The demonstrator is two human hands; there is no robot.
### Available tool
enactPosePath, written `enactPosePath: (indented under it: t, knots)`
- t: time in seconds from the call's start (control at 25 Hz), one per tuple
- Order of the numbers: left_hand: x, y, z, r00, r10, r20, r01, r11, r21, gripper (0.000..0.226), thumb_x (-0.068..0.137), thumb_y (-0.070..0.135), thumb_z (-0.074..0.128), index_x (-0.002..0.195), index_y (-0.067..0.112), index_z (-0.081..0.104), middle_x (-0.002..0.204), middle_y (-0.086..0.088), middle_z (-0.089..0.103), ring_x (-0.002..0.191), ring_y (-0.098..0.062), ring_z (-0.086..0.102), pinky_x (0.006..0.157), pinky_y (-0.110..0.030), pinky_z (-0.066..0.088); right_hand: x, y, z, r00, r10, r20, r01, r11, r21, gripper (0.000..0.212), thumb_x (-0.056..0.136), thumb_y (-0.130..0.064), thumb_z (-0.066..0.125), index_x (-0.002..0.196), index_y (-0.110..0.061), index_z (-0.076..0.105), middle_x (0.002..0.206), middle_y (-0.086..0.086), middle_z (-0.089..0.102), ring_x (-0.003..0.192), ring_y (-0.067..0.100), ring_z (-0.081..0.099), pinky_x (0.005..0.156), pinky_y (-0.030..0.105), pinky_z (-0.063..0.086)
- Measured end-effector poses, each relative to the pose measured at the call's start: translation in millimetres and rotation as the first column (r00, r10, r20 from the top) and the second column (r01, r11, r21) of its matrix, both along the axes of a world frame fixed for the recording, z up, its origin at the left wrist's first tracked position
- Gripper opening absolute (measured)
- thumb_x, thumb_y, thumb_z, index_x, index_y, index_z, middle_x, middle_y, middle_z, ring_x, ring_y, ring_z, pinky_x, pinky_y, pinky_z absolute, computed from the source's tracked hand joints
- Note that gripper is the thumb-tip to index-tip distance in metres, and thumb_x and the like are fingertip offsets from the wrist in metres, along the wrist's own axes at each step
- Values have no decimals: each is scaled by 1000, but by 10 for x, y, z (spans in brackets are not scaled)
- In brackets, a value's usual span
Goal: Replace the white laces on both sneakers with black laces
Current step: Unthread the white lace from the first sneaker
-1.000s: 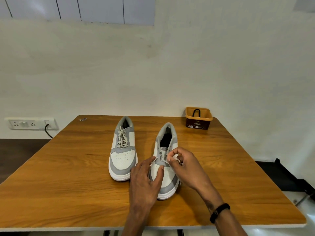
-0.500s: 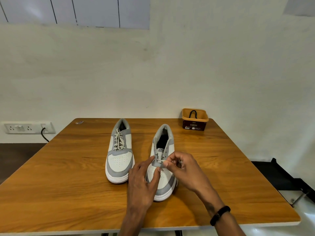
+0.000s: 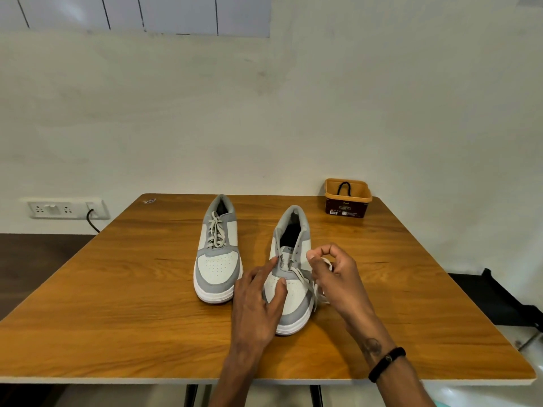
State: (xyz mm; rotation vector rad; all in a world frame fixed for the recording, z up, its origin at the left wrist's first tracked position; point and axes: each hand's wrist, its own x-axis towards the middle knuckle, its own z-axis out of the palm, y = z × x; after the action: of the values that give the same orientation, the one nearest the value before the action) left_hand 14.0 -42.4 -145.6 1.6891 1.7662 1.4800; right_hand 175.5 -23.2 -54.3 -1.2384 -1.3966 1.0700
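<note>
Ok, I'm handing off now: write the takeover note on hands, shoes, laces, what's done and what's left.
Left hand: open, fingers resting on the toe of the right sneaker to steady it.
Right hand: grip pinching the white lace, pulled out to the side.
Done: the right sneaker's upper eyelets are empty; the lace is threaded only at the lowest ones.
Left sneaker: fully laced in white, untouched.
Black laces: in the brown tub at the table's far right corner.
Left: finish unlacing, strip the left sneaker, lace both black.

I see a wooden desk [image 3: 117, 304] against a pale wall [image 3: 293, 113], a white socket strip [image 3: 64, 208] with a black cable [image 3: 93, 223] plugged in at left
</note>
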Motion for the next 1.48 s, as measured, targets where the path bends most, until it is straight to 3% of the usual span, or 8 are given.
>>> enactPosePath:
  t: [0.24, 0.32, 0.4, 0.56, 0.76, 1.12, 1.32, 1.48]
  knots:
    - [-2, -14, 5, 999, -41, -32, 43, 998, 50, 40, 106, 41, 55, 144, 53, 53, 138, 10, 50, 133, -9, 46, 105, -29, 46, -82, 132, 433, 960, 223, 168, -248, 957, 148, 24, 100, -35, 70, 124, -35, 70, 115, -14, 72, 106, 5, 70, 82, 24, 58]
    - [11, -26, 27, 998, -36, -52, 40, 996, 77, 36, 105, 35, 57, 137, 53, 58, 140, 11, 46, 133, -8, 44, 101, -21, 45, -157, 141, 636, 876, 366, 314, -438, 877, 200, 44, 102, -34, 67, 142, -48, 57, 144, -22, 56, 124, -1, 61, 98, 24, 54]
    - [21, -36, 43, 997, -31, -64, 36, 996, 87, 35, 105, 32, 59, 129, 58, 59, 141, 11, 44, 133, -9, 45, 100, -18, 43, -178, 161, 745, 871, 229, 434, -389, 861, 327, 50, 106, -30, 60, 151, -48, 47, 161, -23, 37, 124, -3, 57, 103, 21, 50]
    - [13, -28, 16, 999, -47, -18, 48, 996, 81, 34, 106, 36, 58, 132, 58, 62, 139, 13, 45, 129, -9, 47, 97, -36, 54, 66, 210, 490, 917, -140, 373, -21, 918, 395, 33, 105, -21, 61, 137, -30, 61, 133, -13, 63, 98, -10, 60, 73, 5, 50]
    - [13, -20, 4, 998, -57, -31, 60, 994, 93, 36, 107, 37, 55, 137, 58, 56, 135, 16, 45, 127, -9, 50, 98, -40, 54, 284, 174, -148, 788, 11, 616, -83, 993, 89, 14, 99, -25, 72, 113, -27, 74, 107, -14, 71, 94, 3, 65, 73, 16, 54]
    - [96, -68, 43, 923, -97, -373, 128, 990, 59, 45, 108, 38, 38, 150, 54, 44, 167, 9, 20, 155, -13, 20, 123, -40, 31, 99, 147, -394, 771, -90, 630, -122, 951, 284, 4, 101, -28, 67, 98, -28, 65, 96, -12, 63, 83, 5, 63, 73, 31, 60]
    - [115, -85, 56, 942, -84, -326, 96, 995, 20, 42, 104, 45, 38, 144, 54, 47, 164, 12, 22, 154, -7, 17, 123, -38, 30, 220, 100, -343, 974, 35, 225, -46, 998, 45, 2, 100, -22, 70, 98, -22, 71, 91, -2, 75, 83, 12, 72, 72, 29, 63]
    - [119, -89, 57, 947, -75, -314, 86, 996, 24, 38, 102, 45, 40, 138, 53, 49, 160, 11, 25, 151, -4, 18, 121, -36, 32, 238, 73, -281, 999, 4, -47, -11, 991, -136, 8, 96, -13, 75, 102, -16, 78, 88, 5, 79, 76, 18, 73, 65, 27, 61]
